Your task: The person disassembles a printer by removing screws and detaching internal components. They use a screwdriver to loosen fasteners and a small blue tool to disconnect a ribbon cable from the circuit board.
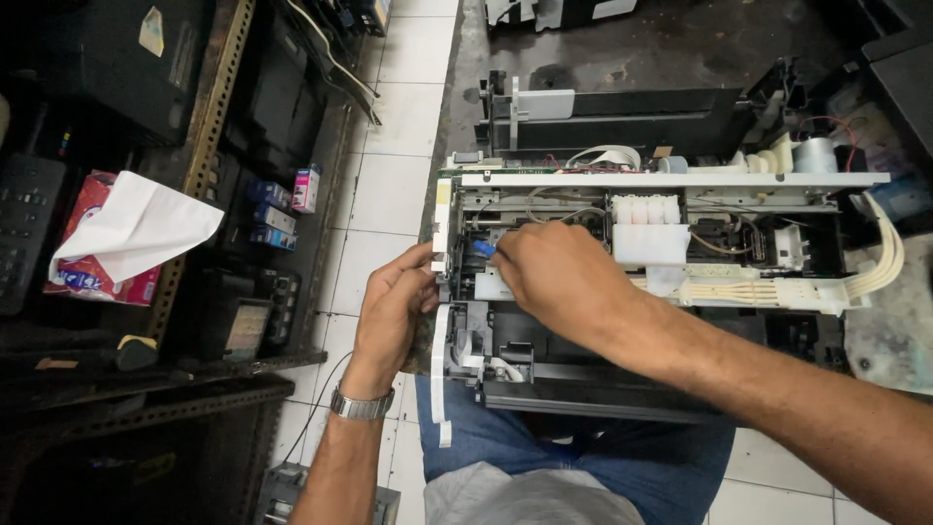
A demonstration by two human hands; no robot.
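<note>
While the left hand (394, 306) is gripping the opened printer (661, 262) by its left edge, seemingly to steady it, the right hand (554, 277) is pinching a small blue part (483, 248) inside the left end. It's sitting on a grimy bench (680, 44) over a white tiled floor (389, 194), shelves (194, 194) crowding the left.

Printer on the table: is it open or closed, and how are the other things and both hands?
Printer: cover off, insides bare.
Right hand: fingers pinching a small blue part inside.
Left hand: gripping the printer's left edge.
Tube bundle: bent in a curve.
Tissue box: open, one tissue sticking out.
Ribbon cable: hanging loose.
</note>
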